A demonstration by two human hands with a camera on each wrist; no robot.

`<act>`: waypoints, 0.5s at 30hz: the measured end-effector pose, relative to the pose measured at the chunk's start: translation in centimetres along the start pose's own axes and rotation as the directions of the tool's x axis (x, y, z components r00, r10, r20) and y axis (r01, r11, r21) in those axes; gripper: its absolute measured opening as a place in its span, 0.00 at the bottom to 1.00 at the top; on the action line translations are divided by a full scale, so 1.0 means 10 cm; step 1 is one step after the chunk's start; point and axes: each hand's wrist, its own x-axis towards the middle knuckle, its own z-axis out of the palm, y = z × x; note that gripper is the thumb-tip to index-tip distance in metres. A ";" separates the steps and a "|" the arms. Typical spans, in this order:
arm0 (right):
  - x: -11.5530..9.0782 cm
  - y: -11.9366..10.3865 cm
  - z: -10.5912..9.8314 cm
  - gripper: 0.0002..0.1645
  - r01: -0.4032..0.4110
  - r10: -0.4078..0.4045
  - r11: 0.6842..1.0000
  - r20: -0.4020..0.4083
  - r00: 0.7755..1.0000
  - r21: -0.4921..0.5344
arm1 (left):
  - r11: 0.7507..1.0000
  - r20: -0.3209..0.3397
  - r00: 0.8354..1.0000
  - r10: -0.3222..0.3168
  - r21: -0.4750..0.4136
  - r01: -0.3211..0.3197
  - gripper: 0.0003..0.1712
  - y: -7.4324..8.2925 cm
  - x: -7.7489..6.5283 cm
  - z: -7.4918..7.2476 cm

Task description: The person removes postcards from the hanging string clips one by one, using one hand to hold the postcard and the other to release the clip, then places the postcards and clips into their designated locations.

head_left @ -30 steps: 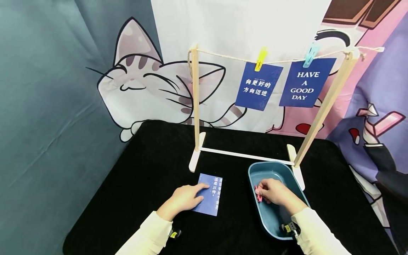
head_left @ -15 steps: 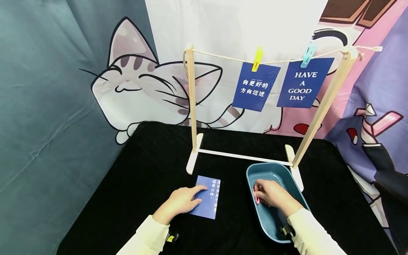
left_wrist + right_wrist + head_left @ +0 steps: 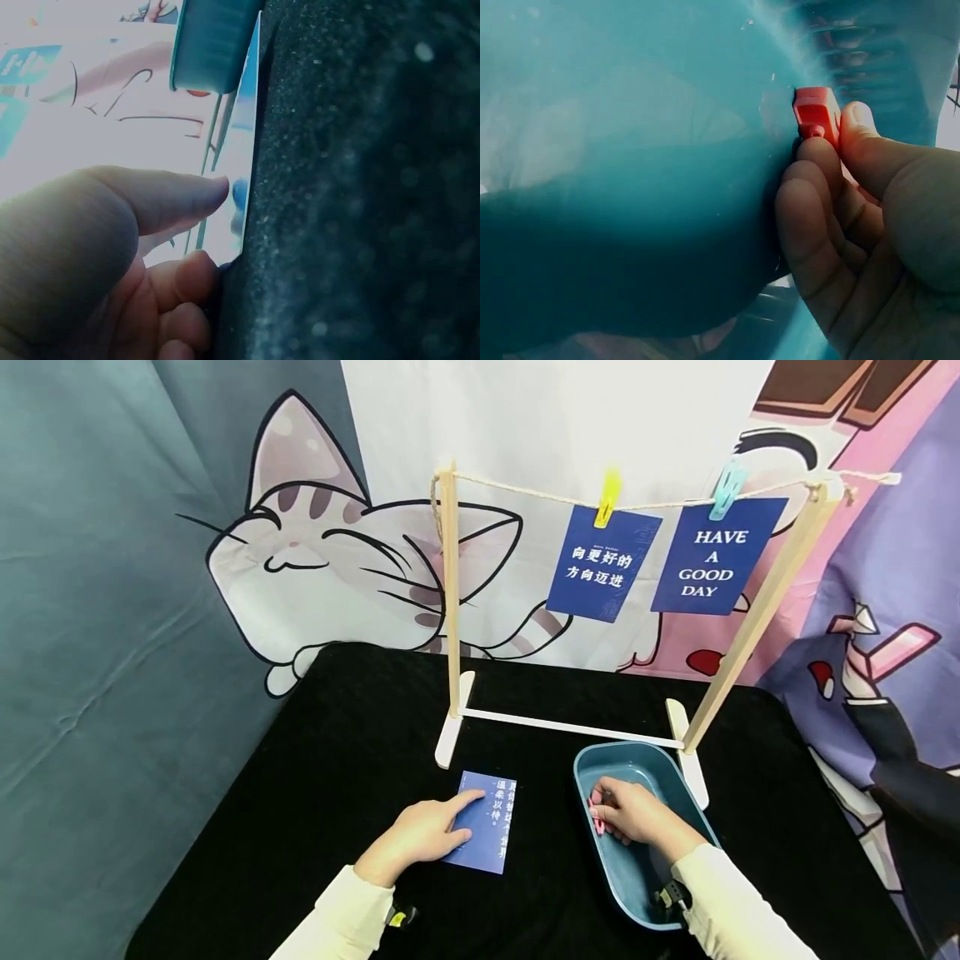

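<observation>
Fingers [image 3: 806,225] of R hand [image 3: 637,814] pinch a pink clothespin [image 3: 815,111] inside the blue bin [image 3: 626,885], nr its L wall. L hand [image 3: 414,837]: index + thumb spread apart, index tip on a blue card [image 3: 491,837] lying flat on the black desk [image 3: 352,760], L of bin. Behind: wooden stand [image 3: 451,602] w/ rope [image 3: 517,491]; yellow clip [image 3: 609,496] holds one navy card [image 3: 592,599], lt-blue clip [image 3: 727,492] another, marked HAVE A GOOD DAY. Bin's just beside stand's R foot.

Probably a staged recording corner: cartoon-printed cloth [image 3: 360,577] behind black-covered table [image 3: 337,735].
</observation>
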 end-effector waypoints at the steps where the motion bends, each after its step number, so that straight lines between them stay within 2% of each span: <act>1: 0.00 0.01 0.00 0.09 -0.004 0.004 1.000 0.008 1.000 0.004 | 1.000 -0.002 1.000 0.005 0.003 -0.005 0.34 0.00 0.00 0.00; 8: -0.02 0.00 0.00 0.08 -0.010 0.010 1.000 0.017 1.000 0.013 | 1.000 -0.022 1.000 0.019 0.009 -0.019 0.34 0.01 -0.01 -0.02; 15: -0.03 -0.15 -0.05 0.06 -0.093 0.089 0.995 0.082 0.993 0.048 | 1.000 -0.009 1.000 0.013 -0.001 -0.013 0.34 0.02 -0.04 -0.02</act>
